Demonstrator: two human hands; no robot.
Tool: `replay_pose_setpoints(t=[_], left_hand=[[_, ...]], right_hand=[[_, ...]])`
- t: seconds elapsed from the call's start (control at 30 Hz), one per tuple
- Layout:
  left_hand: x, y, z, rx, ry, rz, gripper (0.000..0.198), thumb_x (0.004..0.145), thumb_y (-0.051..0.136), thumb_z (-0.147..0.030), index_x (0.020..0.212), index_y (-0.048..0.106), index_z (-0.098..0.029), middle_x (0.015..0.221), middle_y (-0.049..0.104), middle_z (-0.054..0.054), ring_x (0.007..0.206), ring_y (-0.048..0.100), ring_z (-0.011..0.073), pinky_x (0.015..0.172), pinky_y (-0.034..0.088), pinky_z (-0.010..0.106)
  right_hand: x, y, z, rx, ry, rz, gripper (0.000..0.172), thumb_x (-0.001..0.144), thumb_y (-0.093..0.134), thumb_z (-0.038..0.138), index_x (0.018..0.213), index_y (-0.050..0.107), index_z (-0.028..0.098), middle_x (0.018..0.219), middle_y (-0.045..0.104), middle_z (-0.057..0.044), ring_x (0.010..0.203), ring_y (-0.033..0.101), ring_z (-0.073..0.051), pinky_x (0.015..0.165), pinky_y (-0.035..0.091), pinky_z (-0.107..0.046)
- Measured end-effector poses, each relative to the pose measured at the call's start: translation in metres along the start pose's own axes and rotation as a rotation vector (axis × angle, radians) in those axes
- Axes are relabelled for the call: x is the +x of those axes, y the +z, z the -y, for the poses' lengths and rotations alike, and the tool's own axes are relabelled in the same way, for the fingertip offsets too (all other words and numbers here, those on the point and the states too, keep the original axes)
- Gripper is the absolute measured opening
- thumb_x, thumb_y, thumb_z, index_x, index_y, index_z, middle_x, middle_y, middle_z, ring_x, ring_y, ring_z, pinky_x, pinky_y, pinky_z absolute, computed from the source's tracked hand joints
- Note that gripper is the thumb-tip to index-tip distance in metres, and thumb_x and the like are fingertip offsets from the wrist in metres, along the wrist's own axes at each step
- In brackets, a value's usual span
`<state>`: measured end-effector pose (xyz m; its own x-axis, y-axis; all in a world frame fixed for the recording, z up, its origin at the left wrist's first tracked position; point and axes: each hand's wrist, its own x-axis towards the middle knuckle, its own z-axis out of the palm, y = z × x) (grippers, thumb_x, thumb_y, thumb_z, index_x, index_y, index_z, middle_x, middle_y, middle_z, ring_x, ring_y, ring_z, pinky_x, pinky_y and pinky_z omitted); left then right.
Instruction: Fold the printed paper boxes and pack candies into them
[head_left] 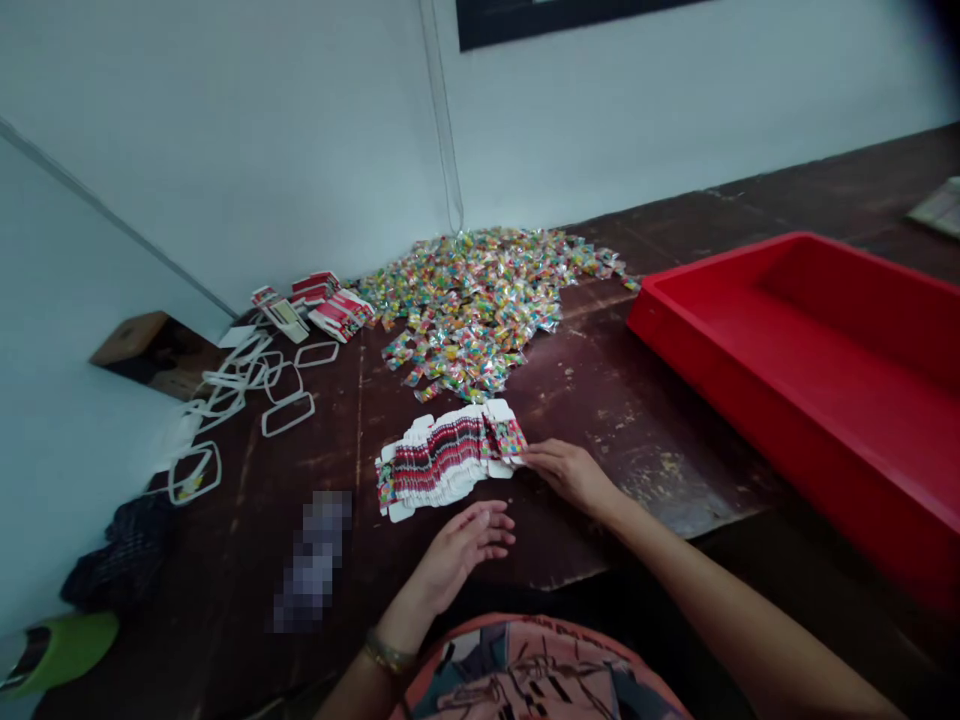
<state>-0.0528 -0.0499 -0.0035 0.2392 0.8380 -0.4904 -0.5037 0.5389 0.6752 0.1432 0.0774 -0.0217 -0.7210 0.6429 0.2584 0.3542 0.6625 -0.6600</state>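
Touched flat red-and-white cardboard cartons (442, 455) at right end with narrowed right hand (574, 478), grip unclear; wanted steadying by half-spread, empty left hand (466, 550)!

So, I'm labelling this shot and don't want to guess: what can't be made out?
In the head view:
Right hand: thumb hidden by the hand itself, so its grip is unclear.
Printed cards: wording too small to read.
Pixelated object: obscured by large blocks.
Red tray: cut off by the right edge.

Brown box (139, 340) over at nine o'clock, dark bundle (124, 550) down at eight, black panel (562, 18) up at one!
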Motion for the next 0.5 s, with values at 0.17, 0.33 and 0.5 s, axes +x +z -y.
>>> replay_pose_setpoints(t=[0.17, 0.33, 0.5], left_hand=[[0.005, 0.006, 0.006, -0.137, -0.013, -0.013, 0.039, 0.073, 0.068, -0.034, 0.107, 0.064, -0.016, 0.103, 0.066, 0.012, 0.093, 0.062, 0.0237, 0.081, 0.045, 0.036], [0.013, 0.018, 0.019, 0.11, -0.081, -0.13, 0.028, 0.057, 0.074, -0.023, 0.085, 0.069, -0.023, 0.07, 0.065, 0.003, 0.068, 0.062, 0.0194, 0.072, 0.046, 0.035], [0.021, 0.012, 0.018, 0.331, -0.072, -0.019, 0.036, 0.05, 0.078, -0.042, 0.082, 0.071, -0.026, 0.079, 0.065, 0.004, 0.088, 0.063, 0.0275, 0.086, 0.044, 0.042]], right_hand=[[-0.049, -0.002, 0.065, 0.096, -0.169, 0.065, 0.025, 0.089, 0.055, 0.026, 0.112, 0.064, 0.031, 0.102, 0.07, -0.005, 0.097, 0.06, -0.022, 0.09, 0.045, -0.041], [-0.038, 0.013, 0.067, 0.03, 0.045, -0.099, 0.035, 0.086, 0.055, 0.021, 0.12, 0.057, 0.03, 0.12, 0.061, -0.009, 0.108, 0.054, -0.026, 0.091, 0.045, -0.045], [-0.022, 0.027, 0.043, 0.236, 0.027, -0.028, 0.012, 0.075, 0.067, 0.035, 0.08, 0.065, 0.024, 0.121, 0.059, -0.009, 0.113, 0.053, -0.029, 0.094, 0.044, -0.043]])
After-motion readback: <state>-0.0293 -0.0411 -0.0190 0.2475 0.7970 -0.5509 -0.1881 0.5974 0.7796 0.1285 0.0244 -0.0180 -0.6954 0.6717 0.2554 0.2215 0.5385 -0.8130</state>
